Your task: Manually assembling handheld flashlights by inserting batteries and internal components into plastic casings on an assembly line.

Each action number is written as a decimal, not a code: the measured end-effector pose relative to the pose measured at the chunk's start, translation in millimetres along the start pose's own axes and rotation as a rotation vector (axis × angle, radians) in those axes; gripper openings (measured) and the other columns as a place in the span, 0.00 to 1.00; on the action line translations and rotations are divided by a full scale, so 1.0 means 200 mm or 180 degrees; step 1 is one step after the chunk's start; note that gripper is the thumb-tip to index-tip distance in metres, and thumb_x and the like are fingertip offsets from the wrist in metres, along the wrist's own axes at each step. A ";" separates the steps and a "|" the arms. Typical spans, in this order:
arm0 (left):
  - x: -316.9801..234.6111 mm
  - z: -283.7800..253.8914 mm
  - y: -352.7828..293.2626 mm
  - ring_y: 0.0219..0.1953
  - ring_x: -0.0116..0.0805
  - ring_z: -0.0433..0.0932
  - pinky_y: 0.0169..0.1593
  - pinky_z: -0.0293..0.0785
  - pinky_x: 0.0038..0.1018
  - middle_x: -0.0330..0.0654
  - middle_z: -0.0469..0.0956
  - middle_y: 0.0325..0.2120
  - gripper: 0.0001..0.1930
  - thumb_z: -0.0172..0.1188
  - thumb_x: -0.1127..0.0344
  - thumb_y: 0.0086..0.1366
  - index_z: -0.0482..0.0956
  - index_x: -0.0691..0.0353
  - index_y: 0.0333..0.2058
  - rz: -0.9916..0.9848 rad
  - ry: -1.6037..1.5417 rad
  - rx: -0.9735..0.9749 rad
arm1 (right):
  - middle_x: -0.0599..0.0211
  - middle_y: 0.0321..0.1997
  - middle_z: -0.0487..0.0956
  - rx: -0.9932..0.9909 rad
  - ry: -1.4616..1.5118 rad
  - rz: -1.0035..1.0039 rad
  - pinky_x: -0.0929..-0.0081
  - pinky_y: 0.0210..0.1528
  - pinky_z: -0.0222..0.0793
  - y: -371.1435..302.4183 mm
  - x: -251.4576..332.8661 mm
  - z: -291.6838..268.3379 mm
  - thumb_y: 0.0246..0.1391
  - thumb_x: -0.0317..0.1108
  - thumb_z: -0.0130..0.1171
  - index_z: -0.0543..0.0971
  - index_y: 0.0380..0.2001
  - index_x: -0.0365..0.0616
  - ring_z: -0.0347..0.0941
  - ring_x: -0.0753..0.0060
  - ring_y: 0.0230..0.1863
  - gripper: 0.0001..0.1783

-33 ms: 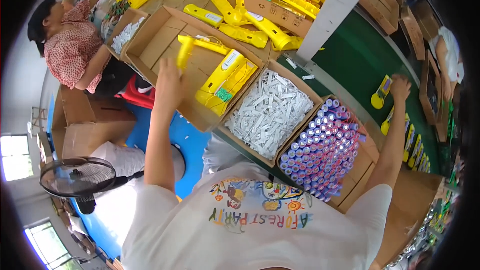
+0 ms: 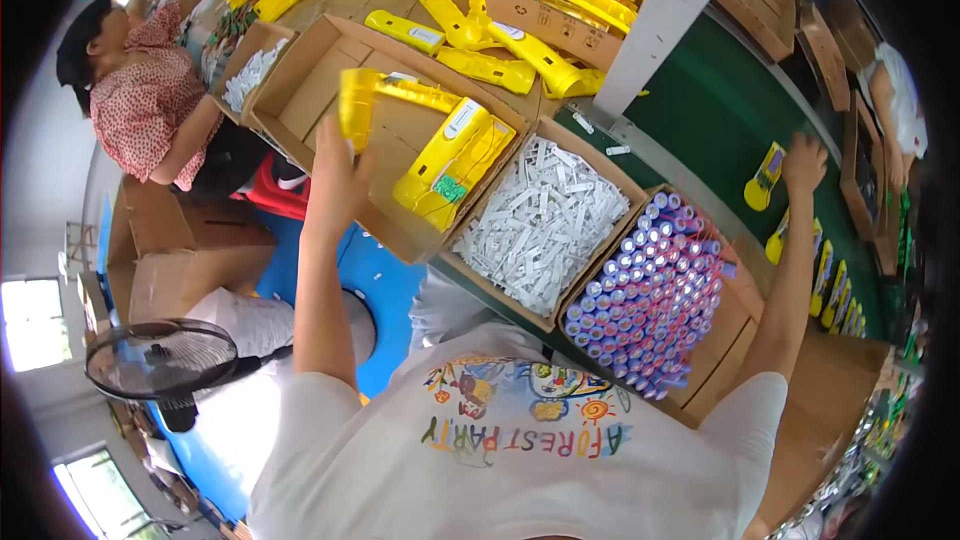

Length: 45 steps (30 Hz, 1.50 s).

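Observation:
My left hand (image 2: pixel 340 180) is closed on a yellow plastic casing (image 2: pixel 356 108), held over the left cardboard box (image 2: pixel 310 105) and blurred at its edges. In that box lie another yellow casing (image 2: pixel 420 93) and a wider yellow casing (image 2: pixel 455 155) with a small green circuit board and a white label. Over at the right, my right hand (image 2: pixel 804 166) is above the green belt (image 2: pixel 690 90) with its fingers apart. Just left of it, a yellow unit (image 2: pixel 764 178) with a purple part inside lies on the belt, seemingly apart from the fingers.
A box of small white strips (image 2: pixel 545 225) and a box of purple cylindrical cells (image 2: pixel 645 290) stand before me. More yellow casings (image 2: pixel 430 15) are piled behind. A grey post (image 2: pixel 665 25) rises beside the belt. Several yellow units (image 2: pixel 825 280) line the belt. A person (image 2: pixel 150 90) works at left.
The yellow casing in my left hand has shifted slightly left and turned more broadside. My right hand has moved a little up, and its fingers have spread beside the yellow unit.

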<state>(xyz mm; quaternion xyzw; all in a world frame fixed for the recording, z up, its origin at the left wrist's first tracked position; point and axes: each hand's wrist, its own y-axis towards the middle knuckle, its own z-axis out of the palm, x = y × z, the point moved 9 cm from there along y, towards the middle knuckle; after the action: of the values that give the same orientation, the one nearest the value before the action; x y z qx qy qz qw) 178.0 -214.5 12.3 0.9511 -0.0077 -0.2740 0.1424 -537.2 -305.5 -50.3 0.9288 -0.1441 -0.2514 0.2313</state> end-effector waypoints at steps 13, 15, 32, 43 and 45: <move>-0.72 0.48 -0.50 0.41 0.36 0.74 0.43 0.75 0.33 0.44 0.72 0.43 0.28 0.49 0.77 0.57 0.57 0.59 0.58 -0.1394 -0.5547 0.1771 | 0.69 0.24 0.77 0.2775 0.5936 -0.0982 0.83 0.19 0.65 -0.84 1.18 -1.75 0.56 0.30 0.58 0.79 0.33 0.37 0.73 0.83 0.18 0.06; -0.83 0.45 -0.55 0.42 0.34 0.74 0.45 0.74 0.31 0.44 0.71 0.43 0.30 0.44 0.74 0.57 0.54 0.55 0.60 -0.0569 -0.4989 0.2130 | 0.71 0.23 0.77 0.2572 0.6191 -0.0727 0.84 0.19 0.64 -0.82 1.19 -1.79 0.56 0.30 0.59 0.79 0.32 0.37 0.72 0.84 0.17 0.07; -0.99 0.53 -0.69 0.28 0.32 0.71 0.34 0.71 0.29 0.44 0.70 0.34 0.20 0.40 0.79 0.63 0.55 0.59 0.54 -0.0613 -0.4916 0.2818 | 0.64 0.45 0.77 0.0193 0.2078 -0.0949 0.69 0.38 0.71 -0.99 0.28 -1.23 0.43 0.25 0.61 0.80 0.37 0.45 0.74 0.62 0.43 0.14; -1.11 0.65 -0.90 0.27 0.32 0.70 0.34 0.71 0.31 0.44 0.70 0.35 0.25 0.42 0.78 0.61 0.55 0.56 0.58 -0.0775 -0.4795 0.3502 | 0.61 0.46 0.79 -0.1025 0.2657 -0.1359 0.68 0.43 0.71 -1.03 0.40 -1.82 0.39 0.27 0.68 0.79 0.36 0.41 0.76 0.62 0.43 0.16; -1.14 0.65 -0.90 0.28 0.30 0.71 0.35 0.72 0.29 0.41 0.70 0.34 0.24 0.43 0.76 0.63 0.55 0.57 0.58 -0.0715 -0.4711 0.3642 | 0.62 0.46 0.79 -0.1129 0.2883 -0.2297 0.68 0.45 0.72 -1.10 0.59 -2.06 0.38 0.29 0.66 0.78 0.41 0.40 0.77 0.62 0.46 0.22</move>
<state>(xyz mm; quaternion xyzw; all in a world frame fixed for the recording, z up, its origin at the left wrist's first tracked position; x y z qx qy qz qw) -94.6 -54.8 -24.5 0.4561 -0.1378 -0.7753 -0.4147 -186.4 -15.3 108.2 0.8809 0.3369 0.0862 0.3210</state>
